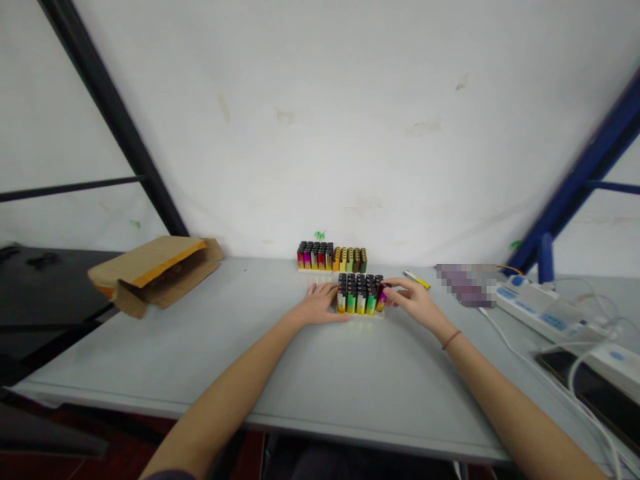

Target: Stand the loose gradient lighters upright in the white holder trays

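Observation:
A pale tray point(367, 316) packed with upright lighters point(357, 293) stands on the table in front of me; their bodies are green, yellow and purple, with black tops. At its left end my left hand point(319, 304) steadies the tray, thumb along the front lower edge and fingers at the back left corner. On the opposite side, my right hand point(411, 300) has thumb and fingers closed at a purple-and-yellow lighter point(382, 299) in the right end of the front row. Those fingertips are partly hidden behind the lighters.
Behind stand a second lighter set point(315, 257) and a yellow, green and brown group point(350, 259) near the wall. A loose yellow lighter point(418, 279) lies at right. An open cardboard box point(160, 267) sits left; a power strip point(545, 313), cables and a dark phone point(585, 380) lie right.

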The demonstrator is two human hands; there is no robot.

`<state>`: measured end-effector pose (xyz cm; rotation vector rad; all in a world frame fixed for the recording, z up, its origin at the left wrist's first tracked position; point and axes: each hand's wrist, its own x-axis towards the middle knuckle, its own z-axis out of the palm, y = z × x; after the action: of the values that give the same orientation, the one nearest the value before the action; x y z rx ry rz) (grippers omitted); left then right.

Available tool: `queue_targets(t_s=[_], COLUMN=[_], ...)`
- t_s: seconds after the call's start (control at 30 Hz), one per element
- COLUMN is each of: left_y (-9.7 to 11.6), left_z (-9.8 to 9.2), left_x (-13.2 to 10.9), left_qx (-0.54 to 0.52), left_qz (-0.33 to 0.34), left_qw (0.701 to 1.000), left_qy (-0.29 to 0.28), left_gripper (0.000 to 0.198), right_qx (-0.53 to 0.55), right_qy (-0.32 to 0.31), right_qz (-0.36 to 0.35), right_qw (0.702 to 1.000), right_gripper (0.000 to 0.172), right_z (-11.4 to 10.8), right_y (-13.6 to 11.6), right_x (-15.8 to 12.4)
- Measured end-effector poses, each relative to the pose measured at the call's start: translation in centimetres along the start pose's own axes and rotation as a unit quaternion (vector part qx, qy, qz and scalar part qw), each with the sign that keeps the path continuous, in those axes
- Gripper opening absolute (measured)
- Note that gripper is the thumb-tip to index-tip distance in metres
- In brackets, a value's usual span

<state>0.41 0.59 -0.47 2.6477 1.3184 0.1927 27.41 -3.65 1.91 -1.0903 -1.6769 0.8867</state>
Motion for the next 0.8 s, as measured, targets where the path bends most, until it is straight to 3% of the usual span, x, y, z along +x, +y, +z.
queue_targets(t_s=[0.23,0.33,0.43,0.5,0.57,0.7,0.8], left_y=[0.0,-0.1,-0.1,-0.2,-0.2,-0.3,-0.3], left_z=[0.0,0.0,0.0,0.0,0.0,0.2,0.2], left_x=[0.0,0.0,0.0,0.0,0.0,0.1,0.1], left_qx=[0.003,0.004,0.005,0.005,0.006,0.010,0.010], left_qz=[0.002,-0.001,-0.004,-0.004,-0.003,0.000,-0.002], left_qw=[1.000,1.000,1.000,1.000,1.000,1.000,1.000], left_qy=[-0.001,-0.003,-0.005,-0.006,-0.004,0.002,0.002], left_gripper=[0.090,0.094,0.096,0.095,0.095,0.096,0.096], right_qx=[-0.002,0.118,0.261,0.300,0.305,0.272,0.185], right_qy=[0.002,0.041,0.082,0.099,0.126,0.230,0.318], right_qz=[-0.005,0.031,0.093,0.116,0.123,0.121,0.095], right_qw=[1.000,0.992,0.957,0.942,0.936,0.927,0.925], right_gripper=[0.042,0.040,0.036,0.028,0.026,0.040,0.036], right_z=[0.1,-0.3,-1.0,-1.6,-2.0,-3.3,-4.8], right_y=[0.1,0.1,0.4,0.9,1.8,5.0,7.5], right_x=[0.0,0.3,0.7,1.0,1.3,2.0,2.4])
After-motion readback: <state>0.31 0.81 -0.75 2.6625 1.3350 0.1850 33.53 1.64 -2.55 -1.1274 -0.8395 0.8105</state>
